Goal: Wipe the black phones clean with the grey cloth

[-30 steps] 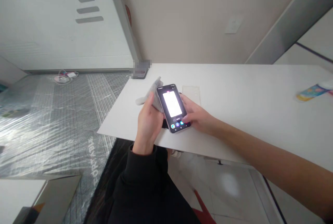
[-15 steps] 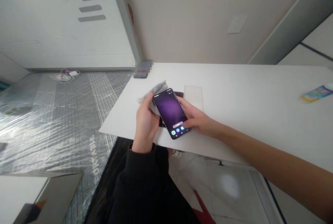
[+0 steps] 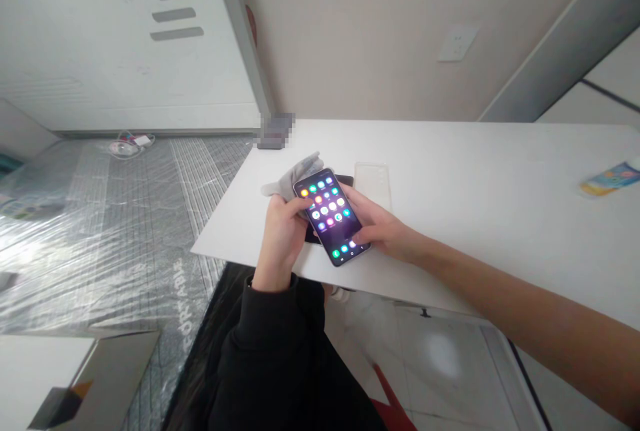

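Observation:
A smartphone [image 3: 331, 215] with a lit screen showing a grid of app icons is held just above the near left corner of the white table [image 3: 475, 171]. My right hand [image 3: 379, 225] grips it from the right side and underneath. My left hand [image 3: 281, 236], in a black sleeve, is closed around a grey cloth [image 3: 296, 176] that sticks out behind the phone, and its thumb rests at the phone's left edge. A dark flat object [image 3: 344, 181] lies on the table beneath the phone, mostly hidden.
A clear phone case [image 3: 373, 182] lies on the table just beyond my right hand. A colourful tube [image 3: 607, 178] is at the far right edge. A blurred dark item [image 3: 275, 131] sits at the table's far left corner. A plastic-wrapped mat [image 3: 100, 217] covers the floor to the left.
The phone screen went from a white card to a purple home screen, and now shows an app grid. The phone has dipped slightly lower; both hands have kept their hold.

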`<state>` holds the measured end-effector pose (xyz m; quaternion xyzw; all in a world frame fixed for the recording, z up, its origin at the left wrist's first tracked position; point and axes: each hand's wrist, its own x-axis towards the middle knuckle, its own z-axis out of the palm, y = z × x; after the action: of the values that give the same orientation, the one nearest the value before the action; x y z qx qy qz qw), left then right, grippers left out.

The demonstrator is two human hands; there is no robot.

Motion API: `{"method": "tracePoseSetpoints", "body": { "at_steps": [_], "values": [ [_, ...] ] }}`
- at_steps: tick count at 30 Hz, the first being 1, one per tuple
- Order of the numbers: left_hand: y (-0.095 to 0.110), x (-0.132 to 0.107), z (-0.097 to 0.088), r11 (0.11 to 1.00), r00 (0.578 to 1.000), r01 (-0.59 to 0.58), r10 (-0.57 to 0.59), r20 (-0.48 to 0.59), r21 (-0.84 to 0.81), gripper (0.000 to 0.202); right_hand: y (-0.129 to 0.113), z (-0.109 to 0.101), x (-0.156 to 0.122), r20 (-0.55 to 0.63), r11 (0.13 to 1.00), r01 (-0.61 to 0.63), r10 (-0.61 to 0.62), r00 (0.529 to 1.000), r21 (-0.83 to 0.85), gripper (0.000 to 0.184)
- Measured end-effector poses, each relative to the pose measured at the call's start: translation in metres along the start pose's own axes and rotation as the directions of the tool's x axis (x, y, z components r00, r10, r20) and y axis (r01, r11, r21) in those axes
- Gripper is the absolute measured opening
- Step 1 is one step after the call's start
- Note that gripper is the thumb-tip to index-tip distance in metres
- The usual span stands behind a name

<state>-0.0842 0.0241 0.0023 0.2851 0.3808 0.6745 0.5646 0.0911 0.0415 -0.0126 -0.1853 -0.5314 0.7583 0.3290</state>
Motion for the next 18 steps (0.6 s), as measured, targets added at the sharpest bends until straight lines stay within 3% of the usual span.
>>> {"method": "tracePoseSetpoints", "body": {
  "at_steps": [7, 12, 18],
  "values": [
    [0.0065, -0.0016, 0.0056, 1.0, 1.0, -0.015, 0.015, -0.022, 0.008, 0.008, -0.0027, 0.0001, 0.0008, 0.06, 0.999, 0.023, -0.026, 0.998, 0.037, 0.103],
    [0.0081, -0.0022, 0.0076, 1.0, 1.0, -0.006, 0.005, 0.012, 0.011, 0.012, -0.0042, 0.0006, 0.0009, 0.067, 0.999, 0.041, -0.042, 0.997, 0.029, 0.106],
    [0.0105, -0.003, 0.0092, 1.0, 1.0, -0.002, 0.002, 0.013, -0.022, 0.012, -0.0077, -0.0002, 0.001, 0.102, 0.995, -0.029, 0.018, 0.995, 0.1, 0.104]
  ]
}}
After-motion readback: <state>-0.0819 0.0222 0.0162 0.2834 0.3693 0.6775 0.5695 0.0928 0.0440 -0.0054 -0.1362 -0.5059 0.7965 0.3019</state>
